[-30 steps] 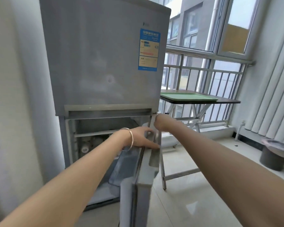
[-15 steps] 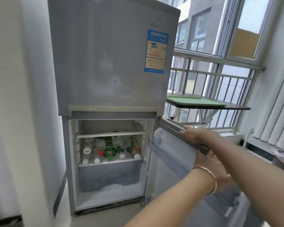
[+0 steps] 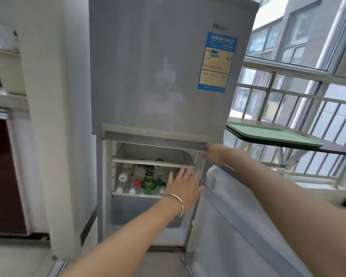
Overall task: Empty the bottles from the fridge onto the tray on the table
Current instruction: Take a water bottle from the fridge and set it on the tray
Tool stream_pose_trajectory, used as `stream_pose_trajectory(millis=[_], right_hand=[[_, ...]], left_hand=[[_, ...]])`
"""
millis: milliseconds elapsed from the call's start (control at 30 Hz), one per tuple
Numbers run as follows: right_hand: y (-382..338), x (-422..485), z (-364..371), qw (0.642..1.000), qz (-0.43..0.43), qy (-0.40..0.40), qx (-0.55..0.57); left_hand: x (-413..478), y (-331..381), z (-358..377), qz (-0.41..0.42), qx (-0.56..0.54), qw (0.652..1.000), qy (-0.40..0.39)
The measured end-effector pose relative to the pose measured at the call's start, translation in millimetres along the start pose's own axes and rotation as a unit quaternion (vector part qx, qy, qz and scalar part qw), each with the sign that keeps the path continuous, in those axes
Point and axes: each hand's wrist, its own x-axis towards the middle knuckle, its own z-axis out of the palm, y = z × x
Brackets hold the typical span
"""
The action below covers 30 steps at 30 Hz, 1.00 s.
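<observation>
Nothing gripped yet: left hand (image 3: 183, 183) is reaching open, fingers spread, toward the bottles (image 3: 142, 179); right hand (image 3: 218, 154) is resting on the top edge of the lower fridge door (image 3: 238, 226), its fingers too blurred to read. Bottles are lying on the middle fridge shelf, caps facing outward. Green tray (image 3: 272, 133) is waiting bare on the table (image 3: 340, 149), beside the fridge (image 3: 158, 76). Step in hand: first pick. Next move is calling for closing around one bottle near the shelf's right end.

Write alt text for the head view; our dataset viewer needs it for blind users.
A person's open left hand reaches toward bottles lying on a shelf in the fridge's open lower compartment, while the right hand rests at the open door's top edge. A green tray sits on a table to the right.
</observation>
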Motion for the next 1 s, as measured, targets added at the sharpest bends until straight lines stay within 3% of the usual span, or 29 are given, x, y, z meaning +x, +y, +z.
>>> stream_pose_trajectory(millis=[100, 267, 600, 767, 1000], right_hand=[[-24, 20, 21, 0.997, -0.049, -0.003, 0.059], [-46, 46, 67, 0.992, -0.088, -0.047, 0.072], [-62, 130, 143, 0.979, -0.143, -0.1, 0.103], [-64, 181, 183, 0.978, -0.11, -0.141, 0.111], [-63, 233, 240, 0.985, -0.01, -0.094, 0.143]], left_hand=[[18, -63, -17, -0.116, 0.026, 0.993, 0.004], [39, -79, -24, -0.188, -0.027, 0.982, -0.003], [80, -120, 33, -0.23, -0.026, 0.973, -0.019], [117, -148, 69, -0.223, -0.034, 0.973, -0.057], [165, -180, 119, -0.186, -0.033, 0.98, -0.068]])
